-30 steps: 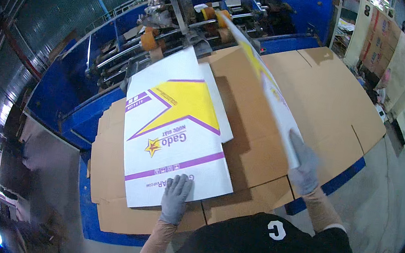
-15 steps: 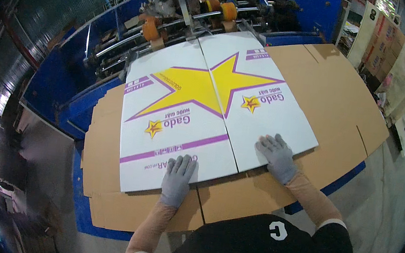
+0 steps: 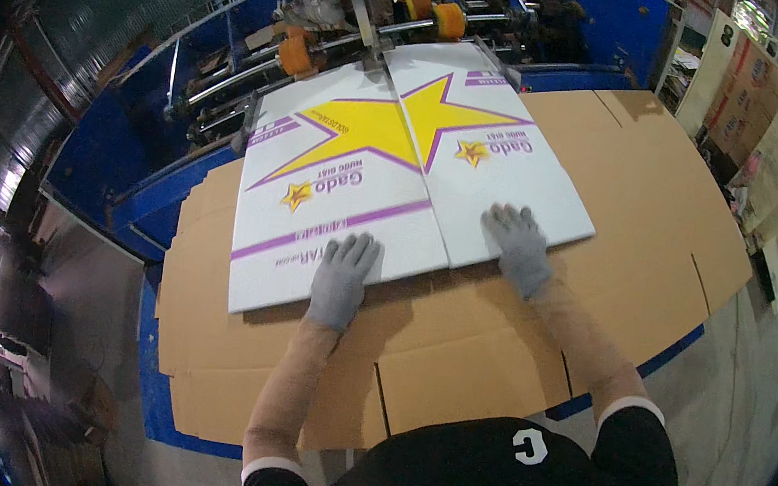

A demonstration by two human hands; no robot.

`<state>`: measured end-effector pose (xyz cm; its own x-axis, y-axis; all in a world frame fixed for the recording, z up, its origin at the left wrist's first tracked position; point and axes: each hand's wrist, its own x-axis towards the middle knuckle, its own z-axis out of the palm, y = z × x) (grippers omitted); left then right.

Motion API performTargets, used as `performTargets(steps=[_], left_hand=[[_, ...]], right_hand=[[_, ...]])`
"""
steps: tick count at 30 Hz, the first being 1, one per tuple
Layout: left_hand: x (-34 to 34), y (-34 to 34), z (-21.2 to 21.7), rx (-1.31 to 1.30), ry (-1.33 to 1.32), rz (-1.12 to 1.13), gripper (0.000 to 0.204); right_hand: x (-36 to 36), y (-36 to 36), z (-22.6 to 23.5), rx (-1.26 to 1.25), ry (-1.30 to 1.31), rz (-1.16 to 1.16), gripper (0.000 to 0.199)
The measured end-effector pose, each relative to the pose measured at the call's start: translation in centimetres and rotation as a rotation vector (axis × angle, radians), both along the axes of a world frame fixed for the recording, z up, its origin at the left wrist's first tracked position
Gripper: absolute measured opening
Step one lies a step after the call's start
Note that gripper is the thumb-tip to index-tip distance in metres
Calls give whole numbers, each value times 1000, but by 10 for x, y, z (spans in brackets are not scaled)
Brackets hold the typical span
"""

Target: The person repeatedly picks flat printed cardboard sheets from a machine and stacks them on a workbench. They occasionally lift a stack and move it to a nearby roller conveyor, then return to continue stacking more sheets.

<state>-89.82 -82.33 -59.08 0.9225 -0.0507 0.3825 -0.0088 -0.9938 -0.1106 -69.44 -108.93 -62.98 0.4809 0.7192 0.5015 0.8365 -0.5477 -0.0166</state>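
Both gloved hands are laid flat, fingers spread, clamped on nothing. The left hand (image 3: pixel 343 278) and right hand (image 3: pixel 517 246) are pressed on the near edge of the white printed sheet (image 3: pixel 398 162). Brown cardboard (image 3: pixel 454 346) lies beneath them.

A printed carton sheet (image 3: pixel 396 177) lies flat on a stack of plain cardboard sheets (image 3: pixel 511 353) on the table (image 3: pixel 152 389). Its far edge meets the feeding machine (image 3: pixel 357 19) behind. The left hand (image 3: pixel 342 281) rests on its near left edge, the right hand (image 3: pixel 518 248) on its near right edge. More cardboard stands at the far right (image 3: pixel 758 122).
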Motion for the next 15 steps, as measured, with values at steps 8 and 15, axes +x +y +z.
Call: performTargets(steps=[8,15], left_hand=[[-27,-17,9,48,-68,298,45],[-216,-14,-42,-292,-273,552,51]], right_hand=[[34,42,-12,-88,40,-325,47],[74,-9,-65,50,93,-517,35]])
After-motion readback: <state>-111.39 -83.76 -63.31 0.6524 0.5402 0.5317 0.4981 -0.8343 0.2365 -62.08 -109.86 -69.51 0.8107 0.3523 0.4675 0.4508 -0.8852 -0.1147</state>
